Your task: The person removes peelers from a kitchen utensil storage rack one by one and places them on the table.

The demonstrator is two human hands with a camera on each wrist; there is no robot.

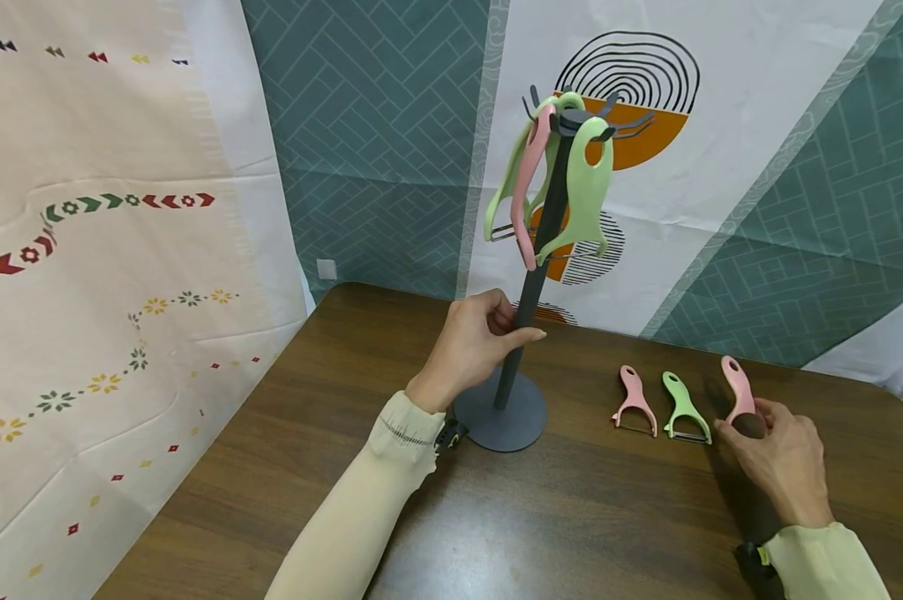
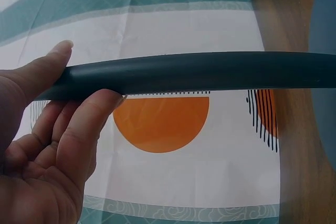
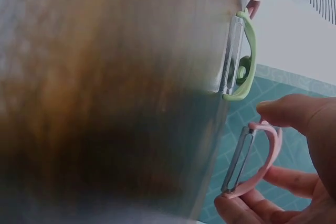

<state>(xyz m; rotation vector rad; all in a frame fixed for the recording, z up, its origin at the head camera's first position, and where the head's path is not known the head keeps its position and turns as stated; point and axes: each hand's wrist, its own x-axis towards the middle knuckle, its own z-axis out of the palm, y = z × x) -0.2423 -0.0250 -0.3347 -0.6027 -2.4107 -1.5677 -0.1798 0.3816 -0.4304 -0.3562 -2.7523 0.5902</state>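
Note:
My left hand (image 1: 475, 346) pinches the dark pole (image 2: 210, 72) of an upright stand between thumb and fingers. Y-shaped peelers hang from hooks at its top, among them a pink peeler (image 1: 532, 179) and a green peeler (image 1: 589, 183). Over at the right, my right hand (image 1: 785, 454) holds another pink peeler (image 3: 270, 156) by the sides of its head, its handle pointing away from me. Next to that hand lies a green peeler (image 1: 679, 404) on the table, and left of it a pink peeler (image 1: 632, 392).
The stand's round dark base (image 1: 522, 421) rests on the brown wooden table (image 1: 571, 517). Patterned cloth (image 1: 376, 125) hangs behind the table's far edge. A white embroidered cloth (image 1: 121, 333) drapes along the left side.

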